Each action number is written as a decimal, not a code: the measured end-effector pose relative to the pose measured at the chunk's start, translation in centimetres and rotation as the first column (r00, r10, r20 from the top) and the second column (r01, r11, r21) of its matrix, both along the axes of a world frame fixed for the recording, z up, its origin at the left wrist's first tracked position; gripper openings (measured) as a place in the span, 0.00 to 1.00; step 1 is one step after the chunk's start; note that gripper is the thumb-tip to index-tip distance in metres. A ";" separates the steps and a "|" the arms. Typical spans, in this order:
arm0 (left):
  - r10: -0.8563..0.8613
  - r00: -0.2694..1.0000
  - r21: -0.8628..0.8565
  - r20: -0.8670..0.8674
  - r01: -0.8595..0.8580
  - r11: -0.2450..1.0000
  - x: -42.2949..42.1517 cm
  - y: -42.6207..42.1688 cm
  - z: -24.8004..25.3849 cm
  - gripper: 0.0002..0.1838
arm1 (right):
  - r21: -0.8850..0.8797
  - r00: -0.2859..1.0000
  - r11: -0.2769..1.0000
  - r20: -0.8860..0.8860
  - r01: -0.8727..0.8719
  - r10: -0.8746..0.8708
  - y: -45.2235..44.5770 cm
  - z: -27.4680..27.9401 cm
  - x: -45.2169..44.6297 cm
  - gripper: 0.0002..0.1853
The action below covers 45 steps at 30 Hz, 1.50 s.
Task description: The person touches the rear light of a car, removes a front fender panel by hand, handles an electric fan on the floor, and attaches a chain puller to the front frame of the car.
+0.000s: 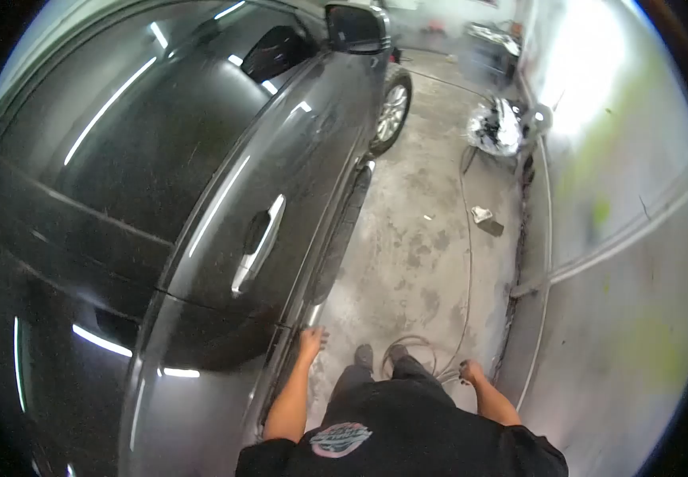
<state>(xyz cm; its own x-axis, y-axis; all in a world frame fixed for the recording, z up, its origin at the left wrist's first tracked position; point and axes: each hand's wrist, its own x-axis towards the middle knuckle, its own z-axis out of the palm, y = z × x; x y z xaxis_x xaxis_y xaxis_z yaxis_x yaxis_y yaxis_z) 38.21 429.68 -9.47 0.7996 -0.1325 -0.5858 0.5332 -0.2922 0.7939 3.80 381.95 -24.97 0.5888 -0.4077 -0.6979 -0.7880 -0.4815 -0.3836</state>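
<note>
My left hand [312,342] hangs beside the lower side of a dark car [224,207], near the running board [344,230]. Its fingers are loosely bent and a little apart, with nothing seen in them. On my other side, my right hand [472,370] hangs low near a thin hose [469,270] on the floor. Its fingers look loosely curled and apart, and I see no object held. The car door carries a chrome handle [259,245]. Both doors in view are shut.
A side mirror [356,29] juts out ahead, above the front wheel [393,111]. The hose loops by my shoes [364,355]. A foil-like silver bundle [496,127] stands along the paint-marked wall [598,318]. A white and dark item [485,220] lies on the concrete floor [395,262].
</note>
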 end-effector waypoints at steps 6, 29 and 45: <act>0.239 0.907 0.244 -0.346 -0.158 0.957 -23.4 10.1 -6.1 0.15 | -0.037 0.889 0.999 0.457 -0.017 0.032 -9.4 -1.5 16.6 0.21; 0.386 0.884 0.332 -0.265 -0.292 0.897 -56.0 47.8 -10.7 0.12 | -0.229 0.792 0.865 0.350 -0.446 0.501 38.9 14.6 -6.5 0.27; 0.526 0.849 0.328 0.054 -0.512 0.794 -94.5 65.7 -7.9 0.14 | 0.381 0.848 0.762 0.143 -0.523 0.511 61.7 8.3 -33.2 0.29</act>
